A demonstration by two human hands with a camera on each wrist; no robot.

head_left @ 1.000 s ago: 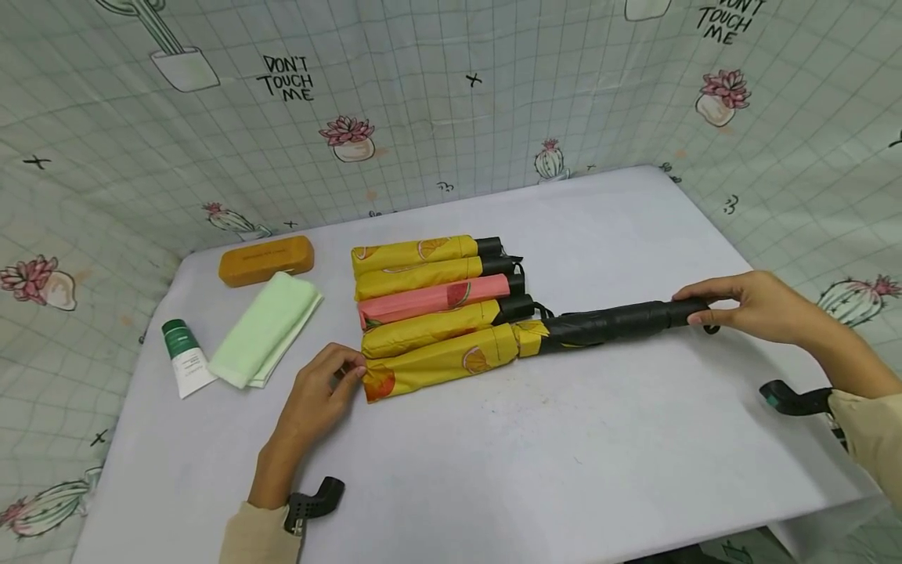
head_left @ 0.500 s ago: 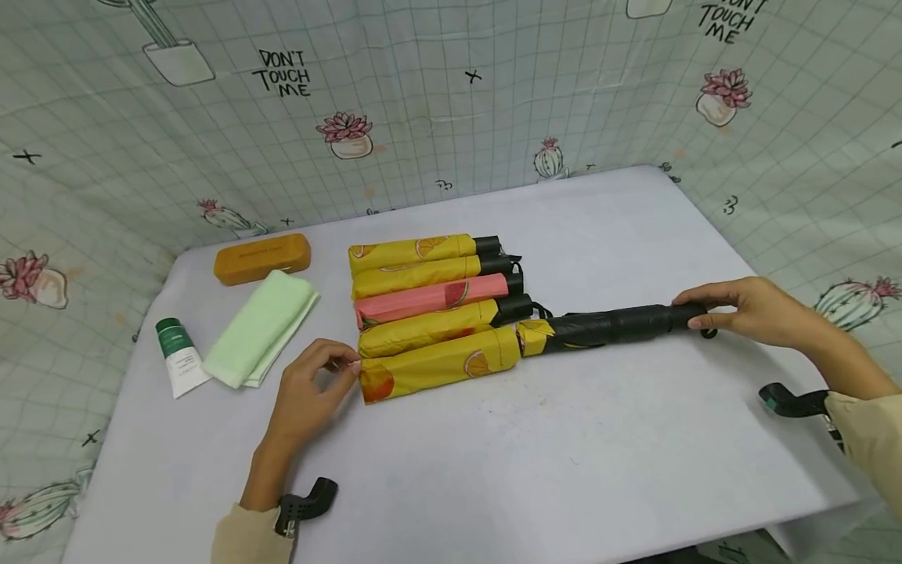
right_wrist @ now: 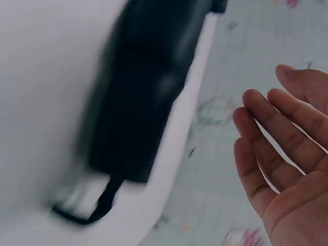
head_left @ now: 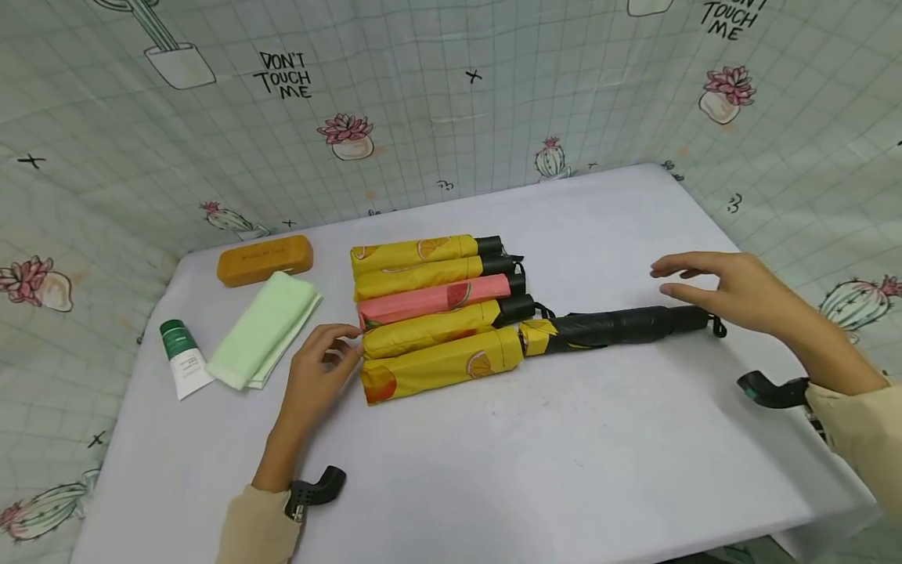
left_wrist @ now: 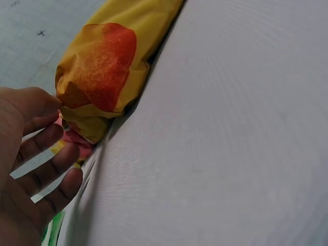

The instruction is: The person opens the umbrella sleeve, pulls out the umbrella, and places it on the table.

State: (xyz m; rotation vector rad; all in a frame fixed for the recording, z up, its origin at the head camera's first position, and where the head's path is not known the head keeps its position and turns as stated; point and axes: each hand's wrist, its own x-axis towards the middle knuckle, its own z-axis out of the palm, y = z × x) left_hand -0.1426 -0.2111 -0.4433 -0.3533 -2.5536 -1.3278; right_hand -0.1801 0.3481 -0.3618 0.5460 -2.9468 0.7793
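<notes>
A folded umbrella [head_left: 620,327] with a black body and black wrist loop lies along the table, its far end at the mouth of a yellow orange-print sleeve [head_left: 437,366]. My right hand [head_left: 743,294] hovers above the handle end, fingers loosely extended and apart from it; the right wrist view shows nothing in the hand. My left hand [head_left: 319,376] is at the left end of the sleeve, fingers loosely bent. In the left wrist view its upper fingertip meets the sleeve's edge [left_wrist: 100,66], though I cannot tell if it presses.
Several sleeved umbrellas lie parallel behind, yellow ones [head_left: 416,249] and a pink one [head_left: 430,301]. To the left are a brown case [head_left: 265,261], a folded green cloth [head_left: 264,329] and a green-capped tube [head_left: 185,359]. A patterned curtain [head_left: 451,94] surrounds the white table [head_left: 535,462].
My right hand has let go of the umbrella's handle and risen up and away. My left hand has shifted slightly backward from the sleeve's front corner. The umbrellas lie much as before.
</notes>
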